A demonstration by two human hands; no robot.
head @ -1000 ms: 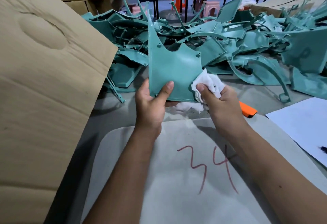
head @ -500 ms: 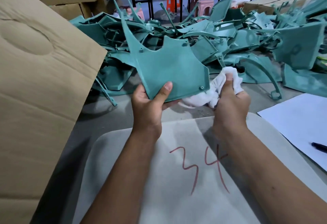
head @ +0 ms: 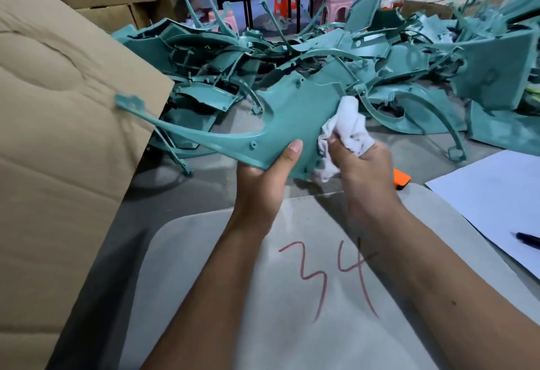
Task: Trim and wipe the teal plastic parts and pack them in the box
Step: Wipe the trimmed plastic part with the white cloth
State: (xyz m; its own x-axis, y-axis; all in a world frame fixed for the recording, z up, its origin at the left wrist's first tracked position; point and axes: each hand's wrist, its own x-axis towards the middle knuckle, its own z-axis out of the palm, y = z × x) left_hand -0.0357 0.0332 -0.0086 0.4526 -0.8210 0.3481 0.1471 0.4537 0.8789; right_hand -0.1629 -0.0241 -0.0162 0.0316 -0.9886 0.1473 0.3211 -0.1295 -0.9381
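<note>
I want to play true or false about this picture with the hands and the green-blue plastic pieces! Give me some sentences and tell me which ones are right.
1. The left hand holds a teal plastic part by its lower edge. True.
2. The right hand holds a pair of scissors. False: it grips a white cloth pressed against the part.
3. A red "34" is written on the grey mat in front of the person. True.
4. The pile of teal parts is packed inside the cardboard box. False: the pile lies loose on the table behind the hands.
5. A pen lies on the white paper at the right. True.
</note>
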